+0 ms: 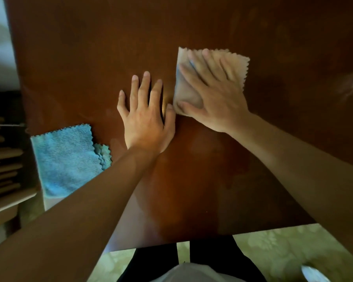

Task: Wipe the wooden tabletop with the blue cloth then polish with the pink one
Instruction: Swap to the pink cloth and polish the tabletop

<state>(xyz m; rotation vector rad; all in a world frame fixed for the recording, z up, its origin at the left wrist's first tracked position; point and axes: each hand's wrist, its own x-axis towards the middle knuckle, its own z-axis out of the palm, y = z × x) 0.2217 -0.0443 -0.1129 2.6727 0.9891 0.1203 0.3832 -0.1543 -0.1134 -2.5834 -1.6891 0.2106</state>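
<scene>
In the head view, the right hand [214, 94] presses the pink cloth [235, 64] flat with spread, straight fingers just right of frame centre on the wooden tabletop [90, 58], the left hand [145, 119] lies open-palmed beside it, holding nothing, and the blue cloth [67, 157] rests at the lower-left table edge.

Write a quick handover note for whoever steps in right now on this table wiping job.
Right hand: fingers spread flat, pressing the pink cloth onto the wooden tabletop.
Left hand: flat on the bare wood beside the pink cloth, holding nothing.
Blue cloth: set aside at the table's left edge, partly overhanging it.
Done, by the look of it: the blue wipe.
Left: polishing with the pink cloth; how much is covered cannot be told.
</scene>
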